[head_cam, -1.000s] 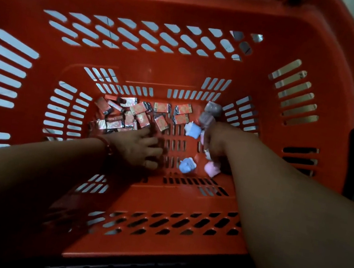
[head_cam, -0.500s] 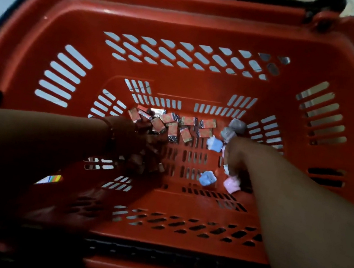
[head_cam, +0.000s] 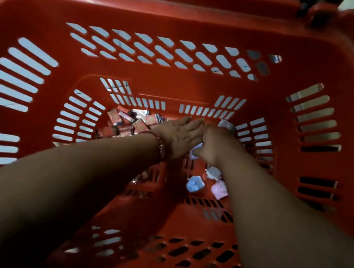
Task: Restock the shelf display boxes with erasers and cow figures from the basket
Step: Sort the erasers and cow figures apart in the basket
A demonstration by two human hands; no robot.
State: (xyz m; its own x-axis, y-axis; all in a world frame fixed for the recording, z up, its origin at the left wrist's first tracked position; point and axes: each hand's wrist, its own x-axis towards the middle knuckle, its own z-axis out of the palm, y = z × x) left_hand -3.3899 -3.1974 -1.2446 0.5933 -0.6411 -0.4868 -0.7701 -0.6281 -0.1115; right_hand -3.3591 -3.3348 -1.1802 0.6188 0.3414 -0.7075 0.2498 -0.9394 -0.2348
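The erasers (head_cam: 130, 122), small flat blocks in shiny red wrappers, lie heaped against the far left corner of the basket (head_cam: 191, 18) floor. They are jumbled, so their long axes point every way and no common heading shows. Three loose cow figures (head_cam: 213, 172), pale blue, grey and pink, sit close together nearer the right side of the floor. They are too blurred to tell which way any head faces, and they look lumpy, with no clear long axis. The left hand (head_cam: 180, 136) lies flat over the right edge of the eraser heap, its grip apart, fingers straight and pointing at the far wall. The right hand (head_cam: 215, 146) is touching it just alongside, its grip seemingly clamped on a pale blue figure (head_cam: 195, 149) that peeks out under the palm; how firmly it is held is hidden. The step in hand appears to be gathering stock to carry to the shelf. It would likely go best by keeping the kinds apart: rake the erasers together under the flat left palm, then curl the fingers beneath several at once, since the slick wrappers may slide. The right hand should probably take the figures one or two at a time and lift straight up, clear of the slotted walls. A red band (head_cam: 161, 147) circles the left wrist.
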